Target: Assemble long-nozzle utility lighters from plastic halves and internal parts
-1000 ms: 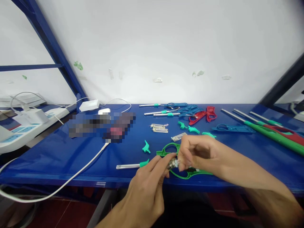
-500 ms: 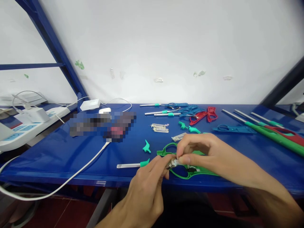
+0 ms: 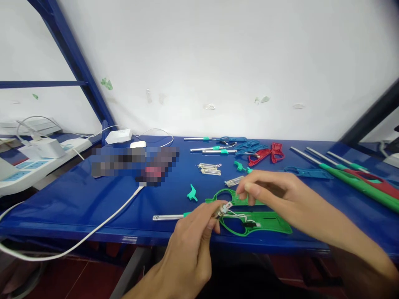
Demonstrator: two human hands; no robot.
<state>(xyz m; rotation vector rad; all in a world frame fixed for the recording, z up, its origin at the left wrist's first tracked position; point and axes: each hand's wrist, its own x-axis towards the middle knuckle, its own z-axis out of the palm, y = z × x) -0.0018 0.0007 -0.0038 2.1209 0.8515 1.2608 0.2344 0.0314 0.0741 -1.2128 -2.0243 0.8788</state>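
My left hand is closed on a small clear lighter fuel tank, its white valve end pointing up and right. The fingers cover much of the tank. Just right of it, my right hand is raised with loosely bent fingers, apart from the tank, and nothing shows in them. Beneath the hands lies an opened green lighter shell half with white wires and a black igniter piece. A second green shell half lies behind it. A metal lighter tube extends left from behind my left hand.
Several clear fuel tanks and teal triggers lie mid-table. Blue shells and red shells are farther back. Long lighters lie at right. A white cable crosses the left side near a power strip.
My right hand has let go of the tank's valve end and moved up and right. The valve end and the wires now show. My left hand still holds the tank.
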